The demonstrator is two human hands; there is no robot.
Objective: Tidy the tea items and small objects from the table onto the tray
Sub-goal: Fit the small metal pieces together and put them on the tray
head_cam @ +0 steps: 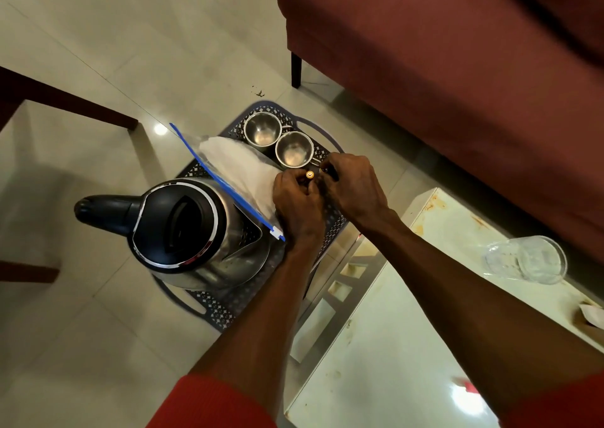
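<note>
Head view
Tray (228, 310): your dark perforated tray sits on the floor at frame centre, left of the table.
Kettle (183, 225): stands on the tray's near-left part, handle pointing to the frame's left.
Bag (235, 166): a clear zip bag with a blue seal and white contents leans over the kettle's right side, just left of your hands.
Cups (263, 129): two steel cups sit side by side on the tray's far end; the nearer one (293, 149) is just beside your right hand.
Left hand (295, 198): your fingers curl round a small brass-tipped item (310, 175) at centre.
Right hand (351, 182): your fingers are curled and meet the left hand at that item; what else it pinches you cannot tell.
Table (392, 346): white top at lower right.
Glass (529, 259): lies on its side at the table's right edge.
Sofa (457, 51): maroon, upper right.
</note>
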